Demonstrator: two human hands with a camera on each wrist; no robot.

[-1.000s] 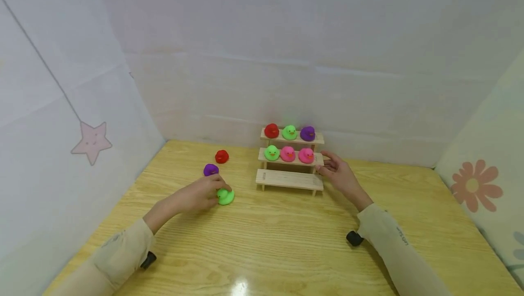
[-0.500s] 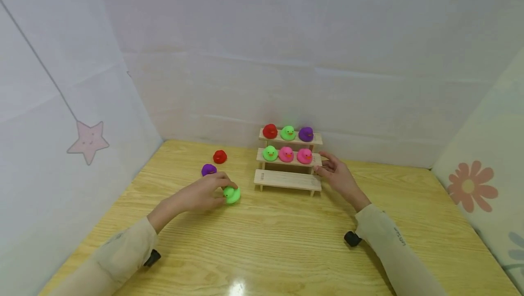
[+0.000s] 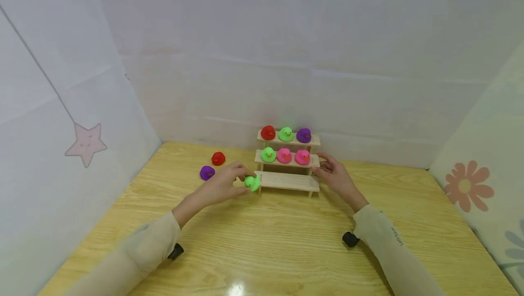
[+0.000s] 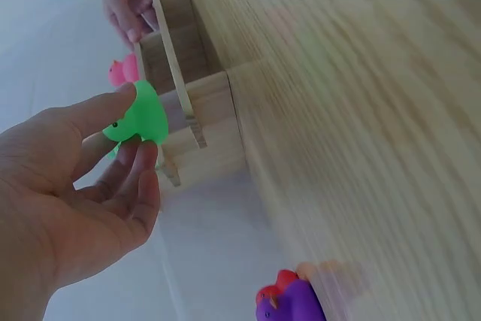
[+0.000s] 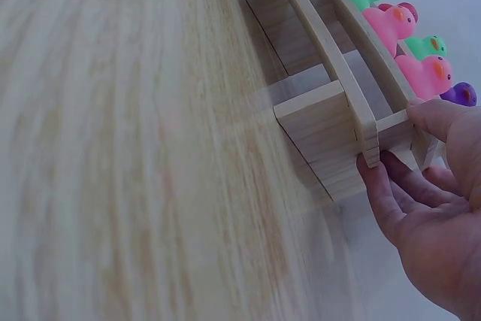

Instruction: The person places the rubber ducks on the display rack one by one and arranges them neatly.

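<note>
My left hand (image 3: 227, 184) pinches a bright green toy duck (image 4: 148, 116) between thumb and fingers. In the head view the duck overlaps the left end of the lowest step of a three-step wooden display stand (image 3: 288, 181). My right hand (image 3: 337, 178) holds the stand's right end, thumb at the middle step and fingertips at the end of the lowest one (image 5: 353, 110). On the middle step sit a green duck (image 3: 268, 154) and two pink ducks (image 3: 302, 157). The top step carries a red duck (image 3: 268, 132), a green duck (image 3: 286, 134) and a purple duck (image 3: 304, 135).
A red duck (image 3: 218, 158) and a purple duck (image 3: 207, 173) rest on the wooden table (image 3: 262, 241), left of the stand. White cloth walls (image 3: 229, 91) stand behind the table and on both sides. Each wrist bears a small black camera (image 3: 350, 239).
My left hand has carried the green duck from the table rightward and away from me, up to the stand's left end. My right hand has stayed at the stand's right end.
</note>
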